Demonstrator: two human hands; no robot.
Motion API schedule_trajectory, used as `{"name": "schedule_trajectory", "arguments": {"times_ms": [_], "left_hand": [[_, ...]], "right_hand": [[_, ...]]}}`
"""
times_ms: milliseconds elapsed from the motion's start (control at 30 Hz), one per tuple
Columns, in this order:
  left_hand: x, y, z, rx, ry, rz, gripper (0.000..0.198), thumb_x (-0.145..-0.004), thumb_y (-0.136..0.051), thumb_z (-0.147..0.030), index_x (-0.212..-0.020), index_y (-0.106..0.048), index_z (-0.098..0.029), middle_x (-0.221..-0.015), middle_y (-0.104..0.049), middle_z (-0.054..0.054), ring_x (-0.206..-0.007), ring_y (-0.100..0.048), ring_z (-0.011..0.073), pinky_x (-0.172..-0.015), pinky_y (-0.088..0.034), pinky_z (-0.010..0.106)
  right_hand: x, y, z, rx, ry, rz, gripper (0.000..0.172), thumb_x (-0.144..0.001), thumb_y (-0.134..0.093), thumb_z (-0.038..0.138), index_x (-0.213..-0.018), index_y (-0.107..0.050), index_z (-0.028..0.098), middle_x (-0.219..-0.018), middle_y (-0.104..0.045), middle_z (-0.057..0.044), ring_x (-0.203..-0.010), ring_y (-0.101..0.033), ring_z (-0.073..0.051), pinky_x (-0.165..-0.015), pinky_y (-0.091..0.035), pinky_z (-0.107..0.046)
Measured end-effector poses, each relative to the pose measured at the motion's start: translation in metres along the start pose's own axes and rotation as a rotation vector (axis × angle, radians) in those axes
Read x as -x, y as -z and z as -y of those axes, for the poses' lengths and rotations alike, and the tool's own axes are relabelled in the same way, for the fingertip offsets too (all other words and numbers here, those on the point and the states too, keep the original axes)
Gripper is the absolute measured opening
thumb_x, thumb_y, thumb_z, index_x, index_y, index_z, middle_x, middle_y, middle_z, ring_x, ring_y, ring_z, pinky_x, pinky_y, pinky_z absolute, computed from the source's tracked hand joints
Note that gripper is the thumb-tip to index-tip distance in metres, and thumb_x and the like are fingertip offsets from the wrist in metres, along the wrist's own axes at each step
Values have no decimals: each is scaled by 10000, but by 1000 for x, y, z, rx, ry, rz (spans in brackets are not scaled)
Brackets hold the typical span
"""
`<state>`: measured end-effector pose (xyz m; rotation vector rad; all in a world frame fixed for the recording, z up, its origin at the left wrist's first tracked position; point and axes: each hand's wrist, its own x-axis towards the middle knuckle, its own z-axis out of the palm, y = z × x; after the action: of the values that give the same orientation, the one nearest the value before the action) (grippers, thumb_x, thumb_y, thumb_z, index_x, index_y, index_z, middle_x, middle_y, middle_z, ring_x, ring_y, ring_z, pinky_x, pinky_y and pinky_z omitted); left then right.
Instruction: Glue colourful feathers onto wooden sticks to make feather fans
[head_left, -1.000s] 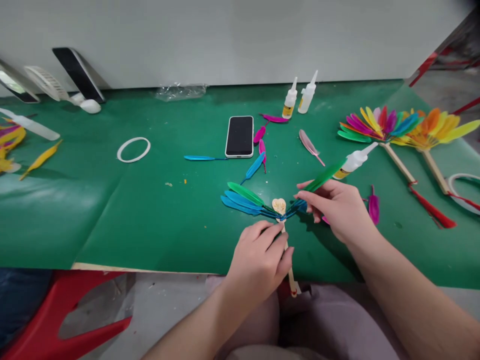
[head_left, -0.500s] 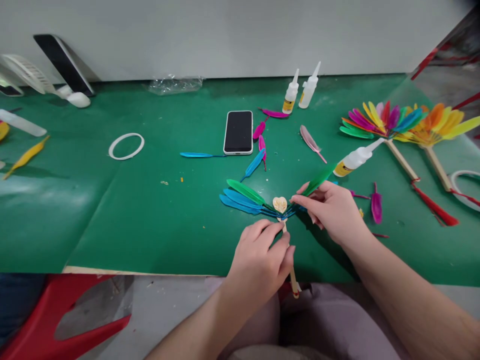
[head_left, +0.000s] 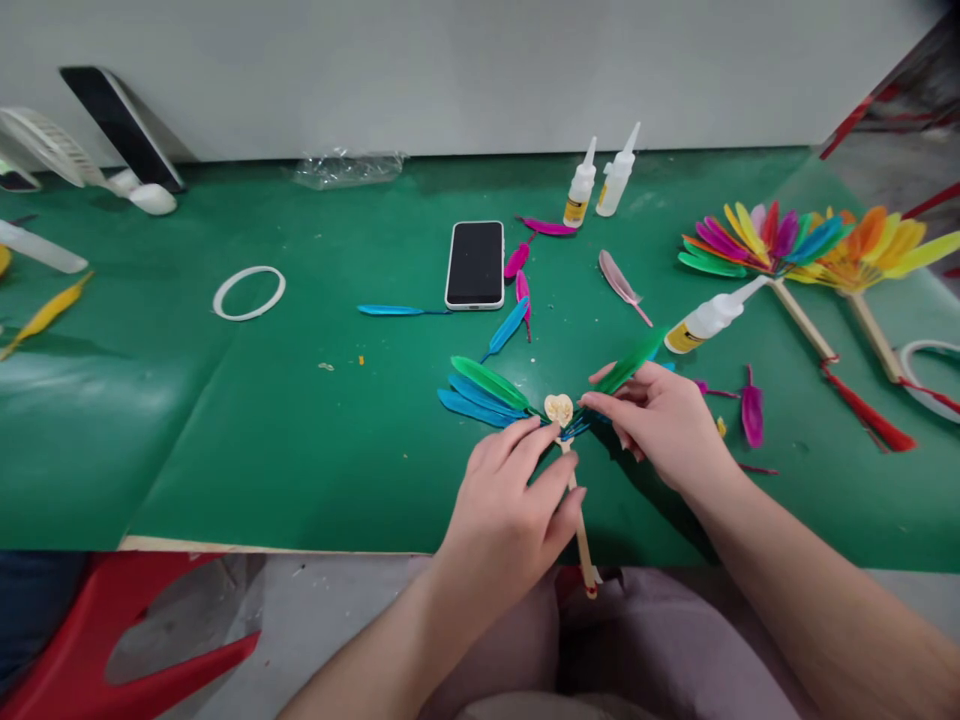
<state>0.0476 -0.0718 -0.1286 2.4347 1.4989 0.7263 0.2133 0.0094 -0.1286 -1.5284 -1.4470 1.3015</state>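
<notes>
A feather fan with a pale wooden handle (head_left: 582, 545) and a heart-shaped wooden piece (head_left: 558, 409) lies at the table's front edge. Blue feathers (head_left: 480, 402) and a green feather (head_left: 491, 382) spread from its left side. My left hand (head_left: 517, 490) rests over the fan with fingers apart, fingertips touching the stems just below the heart. Between thumb and fingers, my right hand (head_left: 660, 415) pinches another green feather (head_left: 631, 364), its stem end at the fan's right side. More blue stems there are partly hidden by this hand.
A phone (head_left: 475, 265), loose magenta feathers (head_left: 517, 260) and a pink feather (head_left: 622, 285) lie beyond the fan. Glue bottles stand behind, and another glue bottle (head_left: 705, 322) lies tilted right. Two finished-looking feather fans (head_left: 780, 245) rest far right. A white ring (head_left: 250, 293) lies left.
My left hand's fingertips have moved up from the handle onto the feather stems near the heart. My right hand keeps the green feather in nearly the same place.
</notes>
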Motion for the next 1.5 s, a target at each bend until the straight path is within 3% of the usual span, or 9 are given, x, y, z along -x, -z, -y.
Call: {"name": "schedule_trajectory", "arguments": {"times_ms": [167,333,800,933,1233,1400,1500], "left_hand": [[-15,9,15,-112,-105,38,280,-890,-453,-226,-1120,-589,-144,-1224,-585,65,-1210,-443,246,-955,-368,415],[-16,6,22,-174,-141,71,307,-903,-430,-232,-1152,-570,-121,-1216,-594,53,-1208,-454,260,-972,-337,438],[-15,2,21,-173,-132,27,312,-893,-453,-255,-1145,-581,-124,-1207,-599,68,-1192,-479,237,-968,-383,412],[-15,-3,18,-169,-149,60,360,-901,-436,-253,-1217,-520,-103,-1273,-545,72,-1207,-470,216,-998,-389,403],[-13,-8,18,-131,-153,8,345,-885,-456,-221,-1172,-553,-56,-1243,-562,121,-1192,-489,233,-1000,-430,391],[-14,-10,18,-130,-170,29,308,-882,-458,-209,-1127,-592,-80,-1239,-566,125,-1199,-481,239,-1008,-423,402],[-14,-10,18,-129,-169,37,316,-883,-461,-212,-1136,-587,-73,-1242,-561,134,-1214,-463,251,-1014,-418,406]], "right_hand": [[0,0,-1,-8,34,-2,276,-706,-670,302,-930,-547,196,-469,-502,87,-271,-406,-58,-243,-290,-160],[0,-1,-2,-18,26,-5,365,-708,-667,296,-1022,-503,211,-524,-528,87,-260,-404,-53,-244,-284,-164],[-2,-2,-7,-4,46,-47,398,-690,-678,294,-1038,-491,251,-690,-578,58,-277,-424,-43,-235,-304,-173],[-2,-3,-7,-25,39,-50,386,-679,-687,290,-1009,-491,248,-646,-564,74,-265,-410,-42,-226,-286,-168],[-4,-5,-7,-57,21,-71,343,-657,-704,302,-889,-465,219,-559,-527,98,-240,-381,-39,-216,-256,-158],[-4,-4,-6,-81,20,-54,391,-670,-693,333,-981,-476,239,-662,-548,75,-252,-383,-37,-200,-264,-170],[-5,3,-5,-107,35,-110,408,-713,-650,385,-1068,-485,268,-703,-519,59,-260,-378,-38,-187,-248,-181]]}}
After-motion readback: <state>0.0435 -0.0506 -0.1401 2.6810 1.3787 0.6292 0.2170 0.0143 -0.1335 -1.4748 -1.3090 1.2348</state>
